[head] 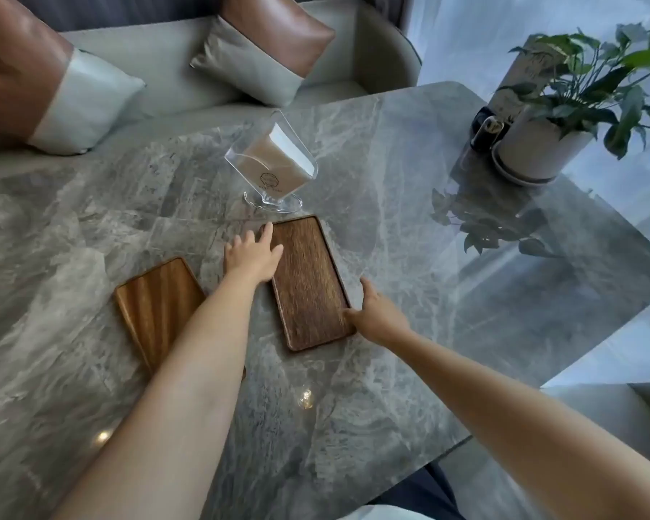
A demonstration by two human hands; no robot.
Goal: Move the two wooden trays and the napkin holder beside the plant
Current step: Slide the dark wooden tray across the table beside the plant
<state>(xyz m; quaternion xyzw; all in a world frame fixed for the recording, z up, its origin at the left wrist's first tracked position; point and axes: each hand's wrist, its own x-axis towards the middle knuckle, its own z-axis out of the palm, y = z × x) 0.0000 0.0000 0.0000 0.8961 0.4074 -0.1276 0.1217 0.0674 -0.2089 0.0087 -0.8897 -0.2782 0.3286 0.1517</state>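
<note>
A dark wooden tray [308,283] lies flat in the middle of the grey marble table [91,227]. My left hand [250,253] rests at the tray's far left edge with fingers spread. My right hand [378,313] touches its near right edge, thumb along the rim. A lighter wooden tray [154,305] lies to the left, partly hidden under my left forearm. A clear napkin holder [273,165] with beige napkins stands tilted just behind the dark tray. The potted plant [563,118] stands at the far right corner.
A black object [485,133] and a card sign [530,69] stand against the plant pot. A grey sofa with brown-and-grey cushions [263,50] runs behind the table. The table's right edge falls away toward a pale floor.
</note>
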